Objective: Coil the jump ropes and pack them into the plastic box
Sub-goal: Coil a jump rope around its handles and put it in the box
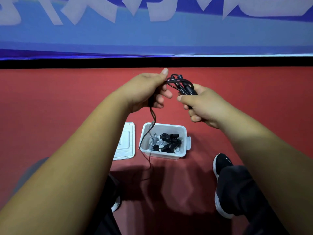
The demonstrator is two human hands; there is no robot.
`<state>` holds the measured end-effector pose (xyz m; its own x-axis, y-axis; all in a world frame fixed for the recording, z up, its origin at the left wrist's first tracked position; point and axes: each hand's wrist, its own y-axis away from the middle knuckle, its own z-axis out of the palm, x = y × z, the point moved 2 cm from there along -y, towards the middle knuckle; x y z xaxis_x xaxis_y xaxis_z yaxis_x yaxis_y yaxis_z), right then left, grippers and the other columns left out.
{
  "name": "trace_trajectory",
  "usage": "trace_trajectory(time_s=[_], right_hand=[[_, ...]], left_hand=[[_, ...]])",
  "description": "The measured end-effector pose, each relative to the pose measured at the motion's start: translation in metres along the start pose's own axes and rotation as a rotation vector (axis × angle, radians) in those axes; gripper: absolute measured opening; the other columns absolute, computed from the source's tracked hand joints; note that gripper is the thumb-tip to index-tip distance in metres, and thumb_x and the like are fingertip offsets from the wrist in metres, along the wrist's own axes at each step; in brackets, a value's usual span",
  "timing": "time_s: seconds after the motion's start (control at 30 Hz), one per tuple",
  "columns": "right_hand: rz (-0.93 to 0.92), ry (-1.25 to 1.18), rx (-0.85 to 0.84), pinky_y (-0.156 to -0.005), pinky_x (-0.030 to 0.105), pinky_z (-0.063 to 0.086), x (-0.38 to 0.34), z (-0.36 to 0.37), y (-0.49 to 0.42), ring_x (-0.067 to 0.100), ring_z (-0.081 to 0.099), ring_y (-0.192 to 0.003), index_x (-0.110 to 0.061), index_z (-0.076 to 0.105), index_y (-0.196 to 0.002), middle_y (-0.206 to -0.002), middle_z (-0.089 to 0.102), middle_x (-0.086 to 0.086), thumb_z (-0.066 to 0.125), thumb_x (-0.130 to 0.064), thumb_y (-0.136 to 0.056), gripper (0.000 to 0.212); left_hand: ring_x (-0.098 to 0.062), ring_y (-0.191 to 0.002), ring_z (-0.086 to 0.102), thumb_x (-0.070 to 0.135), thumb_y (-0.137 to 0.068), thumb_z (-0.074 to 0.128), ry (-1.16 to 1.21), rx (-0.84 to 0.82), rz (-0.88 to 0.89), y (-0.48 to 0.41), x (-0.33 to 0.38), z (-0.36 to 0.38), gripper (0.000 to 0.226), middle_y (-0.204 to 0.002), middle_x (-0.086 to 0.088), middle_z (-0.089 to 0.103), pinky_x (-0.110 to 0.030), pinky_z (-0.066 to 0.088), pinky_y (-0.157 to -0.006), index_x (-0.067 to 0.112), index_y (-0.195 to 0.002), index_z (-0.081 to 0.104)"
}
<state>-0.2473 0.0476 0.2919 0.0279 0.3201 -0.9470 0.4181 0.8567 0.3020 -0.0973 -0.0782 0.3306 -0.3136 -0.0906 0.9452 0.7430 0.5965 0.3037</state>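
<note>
**A:** Which step is this?

**B:** Coiling, I'd say. At centre frame, the right hand (pixel 201 106) has its fingers curled round the black jump rope (pixel 179 82), handles and loops together. The left hand (pixel 147 90) pinches the strand, and its tail (pixel 153 117) hangs past the plastic box (pixel 184 133), lower centre.

**A:** Next?

**B:** Probably winding in that slack, then laying the bundle beside the packed ropes (pixel 169 144).

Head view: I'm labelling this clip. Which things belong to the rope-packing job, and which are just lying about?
Job: black jump rope, gripped by left hand and right hand; plastic box; coiled ropes inside it; box lid beside it.
Not the job: black shoe; red floor; blue banner.
</note>
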Motion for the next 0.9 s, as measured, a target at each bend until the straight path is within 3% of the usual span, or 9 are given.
trace_trajectory(time_s=[0.07, 0.13, 0.2, 0.27, 0.37, 0.5, 0.67, 0.9], right_hand=[[-0.048, 0.125, 0.031, -0.042, 0.024, 0.036, -0.003, -0.002, 0.000, 0.014, 0.036, -0.045, -0.022, 0.064, -0.108, -0.072, 0.054, 0.004, 0.070, -0.018, -0.099, 0.012], [-0.073, 0.139, 0.030, -0.042, 0.024, 0.036, -0.006, -0.002, 0.001, 0.015, 0.036, -0.046, -0.022, 0.065, -0.107, -0.072, 0.054, 0.005, 0.071, -0.019, -0.098, 0.011], [-0.061, 0.092, -0.005, -0.041, 0.023, 0.032, -0.008, 0.000, 0.003, 0.013, 0.035, -0.046, -0.021, 0.065, -0.112, -0.071, 0.052, 0.004, 0.070, -0.017, -0.099, 0.014], [-0.018, 0.036, -0.061, -0.040, 0.022, 0.027, -0.009, 0.002, 0.007, 0.011, 0.032, -0.046, -0.019, 0.065, -0.119, -0.070, 0.050, 0.003, 0.069, -0.016, -0.101, 0.019], [0.078, -0.054, -0.160, -0.037, 0.021, 0.020, -0.009, 0.003, 0.013, 0.009, 0.026, -0.049, -0.015, 0.064, -0.118, -0.068, 0.048, -0.002, 0.070, -0.019, -0.101, 0.018], [0.211, -0.230, -0.251, -0.032, 0.016, 0.017, -0.012, 0.003, 0.021, 0.005, 0.022, -0.048, -0.019, 0.055, -0.097, -0.067, 0.043, -0.005, 0.069, -0.023, -0.101, 0.016], [0.314, -0.471, -0.389, -0.032, 0.012, 0.021, -0.011, 0.006, 0.029, 0.002, 0.027, -0.041, -0.018, 0.056, -0.090, -0.065, 0.037, -0.009, 0.067, -0.029, -0.092, 0.016], [0.314, -0.545, -0.391, -0.036, 0.012, 0.031, -0.006, 0.013, 0.025, 0.003, 0.037, -0.053, -0.018, 0.049, -0.089, -0.073, 0.043, -0.005, 0.057, -0.018, -0.100, 0.013]], left_hand=[[-0.017, -0.049, 0.037, 0.066, -0.100, 0.051, -0.128, 0.117, -0.040, -0.002, -0.002, -0.001, 0.055, -0.081, -0.010, 0.077, -0.028, 0.042, -0.052, 0.015, -0.083, 0.060], [-0.017, -0.049, 0.035, 0.070, -0.095, 0.055, -0.203, 0.165, -0.041, -0.004, -0.004, -0.003, 0.058, -0.076, -0.006, 0.075, -0.026, 0.034, -0.051, 0.014, -0.091, 0.068], [-0.015, -0.048, 0.032, 0.065, -0.097, 0.058, -0.201, 0.108, 0.020, -0.005, -0.005, -0.002, 0.046, -0.081, -0.005, 0.076, -0.024, 0.031, -0.052, 0.024, -0.109, 0.074], [-0.014, -0.049, 0.029, 0.054, -0.101, 0.061, -0.154, 0.010, 0.093, -0.005, -0.004, 0.000, 0.031, -0.099, -0.003, 0.080, -0.024, 0.028, -0.051, 0.035, -0.122, 0.072], [-0.013, -0.050, 0.028, 0.041, -0.101, 0.065, -0.076, -0.039, 0.129, -0.008, -0.007, -0.002, 0.027, -0.110, 0.000, 0.078, -0.022, 0.029, -0.050, 0.029, -0.125, 0.073], [-0.013, -0.051, 0.024, 0.032, -0.102, 0.066, 0.005, -0.056, 0.147, -0.011, -0.009, -0.001, 0.026, -0.099, 0.001, 0.072, -0.024, 0.025, -0.050, 0.020, -0.123, 0.074], [-0.013, -0.048, 0.023, 0.028, -0.104, 0.063, -0.006, -0.103, 0.183, -0.010, -0.004, 0.004, 0.020, -0.069, 0.012, 0.058, -0.021, 0.028, -0.046, 0.016, -0.117, 0.072], [-0.016, -0.050, 0.023, 0.026, -0.104, 0.063, -0.074, -0.072, 0.188, -0.005, -0.003, 0.004, 0.017, -0.059, 0.011, 0.049, -0.023, 0.028, -0.048, 0.018, -0.113, 0.076]])
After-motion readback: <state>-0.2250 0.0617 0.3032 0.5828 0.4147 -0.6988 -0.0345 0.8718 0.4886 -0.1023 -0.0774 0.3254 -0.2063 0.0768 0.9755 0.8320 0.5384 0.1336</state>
